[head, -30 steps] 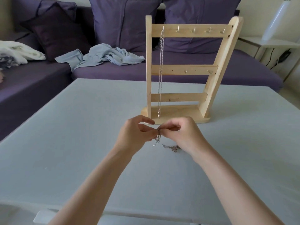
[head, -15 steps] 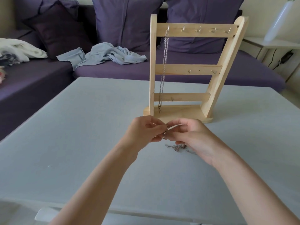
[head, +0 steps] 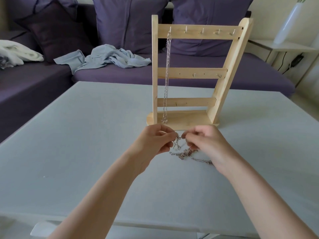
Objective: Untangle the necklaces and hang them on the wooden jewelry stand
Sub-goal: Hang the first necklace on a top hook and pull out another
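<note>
tangled necklaces (head: 185,153) lie in a silver clump on the tabletop (head: 86,135), just in front of the wooden jewelry stand (head: 188,73). one strand of the clump is lifted off the surface. left hand (head: 153,144) pinches that strand between thumb and fingertips, fingers curled. right hand (head: 205,140) pinches the same strand right next to it, fingers curled too, wrist over the tail of chain trailing right. hands nearly touching, strand short between them, rest of the clump hanging and pooling below.

hung necklace (head: 167,75) already on the stand: leftmost hook of the top bar, drops straight down past both lower bars, pendant just above the base. other hooks bare.

behind the tabletop: purple sofa (head: 172,73) with cushions, crumpled light blue cloth (head: 107,57) on the seat, white towel (head: 17,52) far left. white vase (head: 286,25) on a side table at right.
</note>
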